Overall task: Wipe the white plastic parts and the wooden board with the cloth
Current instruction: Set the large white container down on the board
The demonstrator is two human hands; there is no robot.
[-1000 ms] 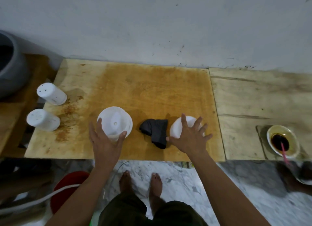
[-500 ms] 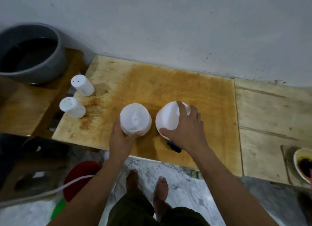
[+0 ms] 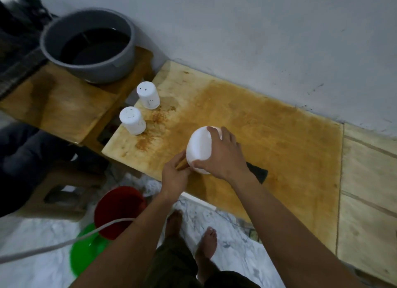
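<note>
Nearest to me, on the floor below the front edge, I see one red bucket (image 3: 120, 208) and one green basin (image 3: 86, 250).

Just above that edge the right hand (image 3: 225, 156) grips a rounded white plastic part (image 3: 198, 145). Its fingers are spread and curled over the top, and the part is lifted and tilted. The left hand (image 3: 175, 176) is at the lower rim of this part with curled fingers. Whether they pinch the rim or something hidden under it, I cannot tell.

The cloth (image 3: 258, 172) lies on the wooden board (image 3: 275, 133), just behind the right wrist, and no hand holds it.

My worry is that the part looks smooth and hangs close to the edge. If the grip slips while one hand goes for the cloth, I think it can fall to the floor or into the bucket. A wide wiping stroke could also push the small white cylinders (image 3: 148, 95) off the left end, because they stand near it.

By count I see one large white part, one cloth, one stained board, two small cylinders with holes, and farther left one grey tub (image 3: 49, 44) of dark water.
</note>
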